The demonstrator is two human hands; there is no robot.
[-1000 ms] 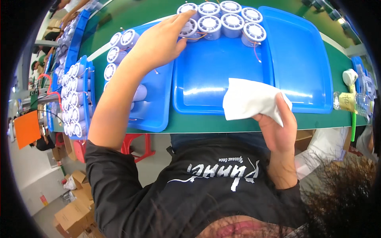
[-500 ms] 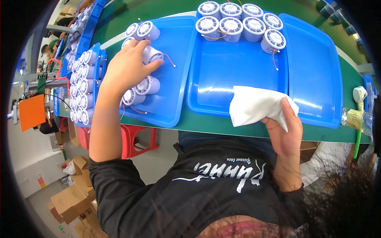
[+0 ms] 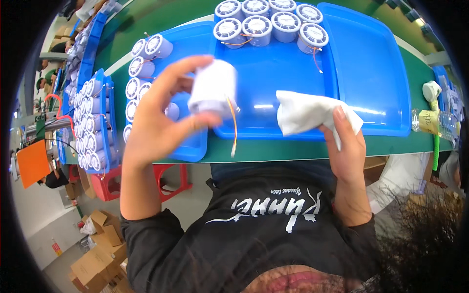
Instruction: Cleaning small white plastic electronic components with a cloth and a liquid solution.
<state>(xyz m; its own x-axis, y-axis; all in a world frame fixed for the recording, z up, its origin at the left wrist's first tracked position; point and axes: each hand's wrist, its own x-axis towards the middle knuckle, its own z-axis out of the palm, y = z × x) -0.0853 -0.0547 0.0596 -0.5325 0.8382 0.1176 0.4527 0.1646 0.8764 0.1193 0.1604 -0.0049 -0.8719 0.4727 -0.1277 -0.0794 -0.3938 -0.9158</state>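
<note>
White cloth [image 3: 308, 110] is pinched between thumb and fingers of a worker's right hand [image 3: 349, 149], while the left hand [image 3: 154, 119], its fingers in a wide C, grips a pale cylinder [image 3: 214, 88] a little blurred at 11 o'clock from the centre of the view. Orange wires [image 3: 234, 129] dangle from it toward 6 o'clock. Cylinder and cloth are apart, the cloth at 2 o'clock. The step in hand looks to be holding the part ready beside the cloth; bringing the two together would call for a firm left grip and wires kept clear.

Beyond, eight more cylinders [image 3: 256, 27] stand at the far end of the middle tray [image 3: 278, 73], near 12 o'clock. At 10, the left hand blocks part of the left tray [image 3: 198, 149] and its cylinders. The right tray [image 3: 373, 73] sits at 2; a clear bottle [image 3: 447, 127] lies at 3; a packed rack [image 3: 92, 122] stands at 9.
</note>
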